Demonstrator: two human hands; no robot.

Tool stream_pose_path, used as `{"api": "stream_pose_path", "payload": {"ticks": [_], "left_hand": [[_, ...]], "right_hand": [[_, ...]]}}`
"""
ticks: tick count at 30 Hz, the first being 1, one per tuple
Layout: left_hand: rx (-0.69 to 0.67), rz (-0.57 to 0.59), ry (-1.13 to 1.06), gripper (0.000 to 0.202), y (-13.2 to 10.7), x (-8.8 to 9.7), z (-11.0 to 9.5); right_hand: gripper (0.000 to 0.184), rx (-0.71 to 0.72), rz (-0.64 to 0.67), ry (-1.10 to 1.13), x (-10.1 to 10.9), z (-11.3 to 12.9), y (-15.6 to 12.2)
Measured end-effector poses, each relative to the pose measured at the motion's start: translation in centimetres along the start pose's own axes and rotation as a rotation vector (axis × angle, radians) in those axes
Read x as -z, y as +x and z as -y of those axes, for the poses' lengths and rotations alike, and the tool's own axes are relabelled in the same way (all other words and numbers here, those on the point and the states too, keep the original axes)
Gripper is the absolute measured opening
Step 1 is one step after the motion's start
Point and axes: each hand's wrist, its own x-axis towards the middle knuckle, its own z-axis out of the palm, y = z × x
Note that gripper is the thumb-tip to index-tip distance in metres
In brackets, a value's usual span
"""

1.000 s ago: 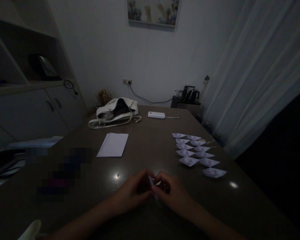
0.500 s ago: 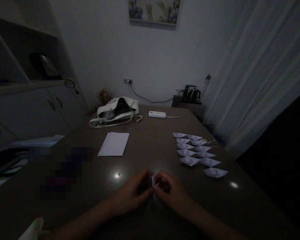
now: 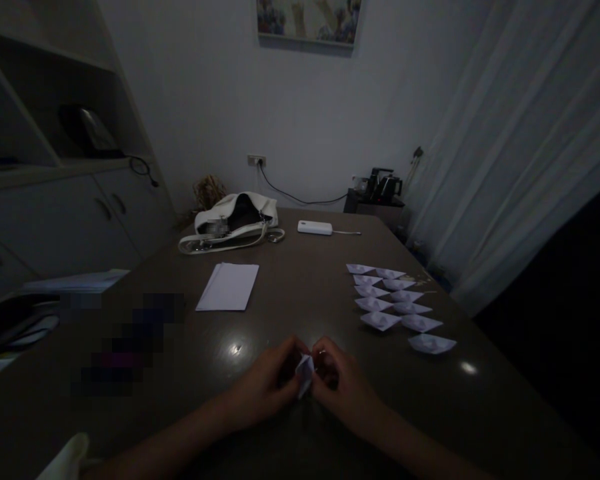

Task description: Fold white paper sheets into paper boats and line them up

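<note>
Between my two hands, just above the near part of the table, is a small piece of folded white paper (image 3: 305, 375). My left hand (image 3: 270, 380) pinches its left side between thumb and fingers. On the other side, my right hand (image 3: 345, 385) is closed on the paper's right edge, with the fingertips of both hands nearly meeting at the top. Fingers hide part of the paper. Several white folded paper boats (image 3: 380, 321) stand in two columns to the right, and a stack of white paper sheets (image 3: 229, 287) lies ahead on the left.
A white bag (image 3: 237, 220) with its strap sits at the table's far left. Near the far edge lies a white power bank (image 3: 315, 228) with a short cable. Black kettles (image 3: 383, 187) stand on a cabinet beyond the table, beside a pale curtain (image 3: 510, 133).
The folded paper was thin and edge-on; now it shows a wider, opened face between my fingers. Both hands keep nearly the same place, and the boats and sheets stay put.
</note>
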Motion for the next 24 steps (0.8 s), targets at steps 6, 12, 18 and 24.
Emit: {"api": "stream_pose_path", "payload": {"ticks": [6, 12, 18, 24], "left_hand": [[-0.003, -0.051, -0.02, 0.01, 0.13, -0.15, 0.15], [0.012, -0.09, -0.092, 0.015, 0.49, -0.07, -0.41], [0.04, -0.075, 0.006, 0.015, 0.31, -0.32, -0.48], [0.054, -0.11, 0.077, 0.019, 0.09, -0.92, -0.71]], "right_hand": [[0.011, -0.03, -0.014, 0.008, -0.08, -0.09, -0.01], [0.013, -0.036, -0.076, 0.129, -0.1, -0.59, 0.09], [0.013, -0.069, -0.063, 0.119, -0.34, -0.66, 0.15], [0.019, -0.061, -0.06, -0.041, -0.63, -0.15, 0.1]]}}
